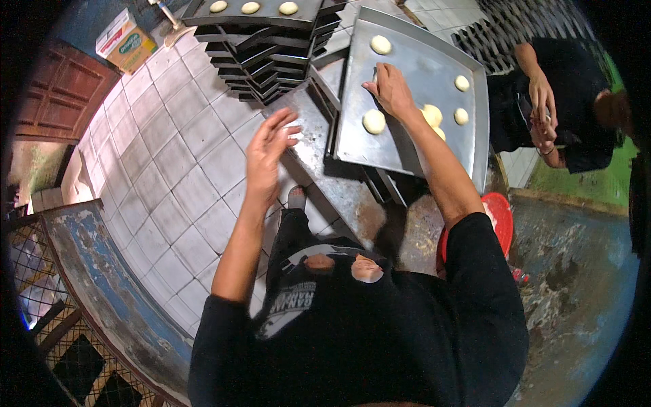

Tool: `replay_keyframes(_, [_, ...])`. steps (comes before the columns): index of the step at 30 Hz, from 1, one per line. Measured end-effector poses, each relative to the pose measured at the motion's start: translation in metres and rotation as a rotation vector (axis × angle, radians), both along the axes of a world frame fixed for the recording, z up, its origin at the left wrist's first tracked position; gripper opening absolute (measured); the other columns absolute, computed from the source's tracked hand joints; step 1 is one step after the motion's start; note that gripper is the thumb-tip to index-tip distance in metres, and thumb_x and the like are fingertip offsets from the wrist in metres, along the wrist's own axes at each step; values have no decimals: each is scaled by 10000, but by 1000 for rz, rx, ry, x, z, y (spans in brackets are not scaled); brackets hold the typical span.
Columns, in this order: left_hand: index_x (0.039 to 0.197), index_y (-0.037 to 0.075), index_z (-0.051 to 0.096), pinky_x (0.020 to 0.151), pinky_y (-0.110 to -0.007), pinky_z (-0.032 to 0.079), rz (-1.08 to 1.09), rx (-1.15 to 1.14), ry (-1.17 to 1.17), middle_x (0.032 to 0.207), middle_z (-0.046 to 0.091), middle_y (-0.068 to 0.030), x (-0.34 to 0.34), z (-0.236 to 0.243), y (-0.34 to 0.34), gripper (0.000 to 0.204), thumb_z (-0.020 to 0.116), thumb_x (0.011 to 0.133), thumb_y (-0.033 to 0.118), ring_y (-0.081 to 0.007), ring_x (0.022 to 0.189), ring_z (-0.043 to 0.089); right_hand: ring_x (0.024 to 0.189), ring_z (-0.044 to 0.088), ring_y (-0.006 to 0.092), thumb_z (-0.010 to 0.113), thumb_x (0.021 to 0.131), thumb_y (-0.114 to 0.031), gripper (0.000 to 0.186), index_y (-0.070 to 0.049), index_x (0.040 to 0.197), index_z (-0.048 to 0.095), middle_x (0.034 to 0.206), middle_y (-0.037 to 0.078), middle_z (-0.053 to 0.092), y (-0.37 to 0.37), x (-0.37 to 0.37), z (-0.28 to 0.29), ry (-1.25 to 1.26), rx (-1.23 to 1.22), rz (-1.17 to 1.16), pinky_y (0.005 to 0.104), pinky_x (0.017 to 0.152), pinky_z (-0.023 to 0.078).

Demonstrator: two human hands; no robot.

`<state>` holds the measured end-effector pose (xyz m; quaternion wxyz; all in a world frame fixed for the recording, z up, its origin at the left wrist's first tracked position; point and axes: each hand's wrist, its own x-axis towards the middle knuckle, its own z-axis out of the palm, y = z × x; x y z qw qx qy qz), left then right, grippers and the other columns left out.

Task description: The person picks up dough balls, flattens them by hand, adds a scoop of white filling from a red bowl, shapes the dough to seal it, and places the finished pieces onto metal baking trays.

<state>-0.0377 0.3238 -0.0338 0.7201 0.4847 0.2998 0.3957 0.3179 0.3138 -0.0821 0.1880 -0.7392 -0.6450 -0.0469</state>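
My right hand reaches over a large metal baking tray, its fingers curled down near the tray's left side. Whatever lies under those fingers is hidden. On the tray sit round pale dough balls: one dough ball beyond the hand, another dough ball nearer me, and two along the right side. A small cluster of dough lies partly behind my right forearm. My left hand hangs in the air left of the tray, fingers apart and holding nothing.
A stack of black trays stands at the far left, its top tray bearing dough balls. Below the baking tray is a worn metal surface. A red basin sits at right. Another person in black stands beyond, hands together. A carton rests by the wall.
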Motion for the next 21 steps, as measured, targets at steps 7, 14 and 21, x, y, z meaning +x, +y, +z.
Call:
replay_keyframes(7, [1393, -37, 502, 959, -361, 480, 79, 77, 153, 1332, 604, -181, -39, -4, 45, 523, 586, 994, 289, -246, 1150, 606, 1432, 291, 454, 461, 1018, -414, 592, 22, 1416, 430, 1547, 302, 300, 33, -8, -33, -7, -113, 21, 515, 1177, 236])
replay_keyframes(14, [1336, -7, 575, 978, -354, 493, -276, 209, 49, 1252, 657, -129, 48, 24, 43, 407, 561, 936, 65, -209, 1102, 626, 1366, 464, 261, 440, 1027, -546, 672, -56, 1488, 422, 1456, 166, 518, -39, 40, 71, 1063, -16, -150, 418, 1148, 311])
replay_keyframes(21, [1194, -14, 653, 866, -293, 512, -576, 288, 35, 1122, 685, -116, 112, 23, -23, 258, 618, 955, 78, -160, 983, 652, 795, 661, 151, 700, 899, -242, 354, 49, 1100, 679, 870, 109, 717, -205, 36, 11, 756, -95, -677, 302, 734, 514])
